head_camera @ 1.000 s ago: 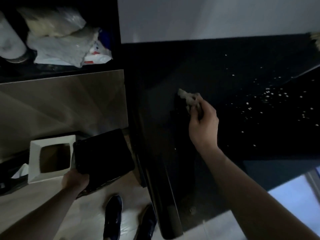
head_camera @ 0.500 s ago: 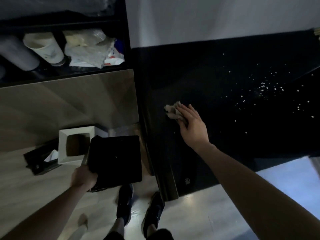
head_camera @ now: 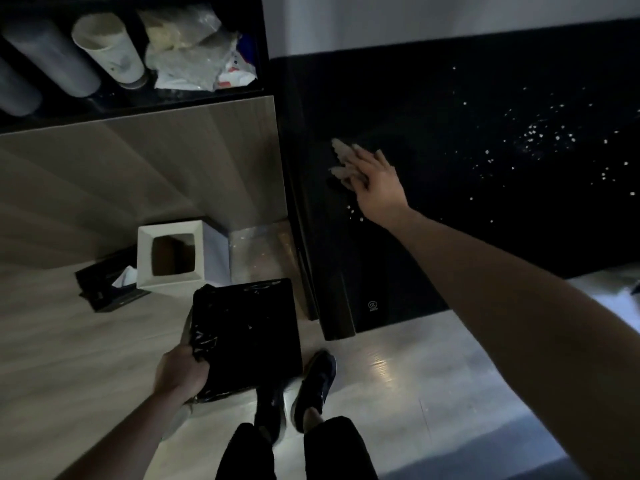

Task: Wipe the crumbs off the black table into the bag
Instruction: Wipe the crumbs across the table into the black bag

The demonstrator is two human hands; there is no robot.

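While the right hand (head_camera: 375,183) lay with fingers spread flat on a crumpled pale cloth (head_camera: 343,160) near the left edge of the glossy black counter (head_camera: 450,237), small white crumbs (head_camera: 540,135) were scattered well to its right — a few just beside the wrist. The left hand (head_camera: 181,370) gripped the black plastic bag (head_camera: 247,336) below the counter's edge.

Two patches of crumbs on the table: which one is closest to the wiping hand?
The small cluster of crumbs just below the right hand, near the table's left edge. The dense patch of crumbs lies far off to the right.
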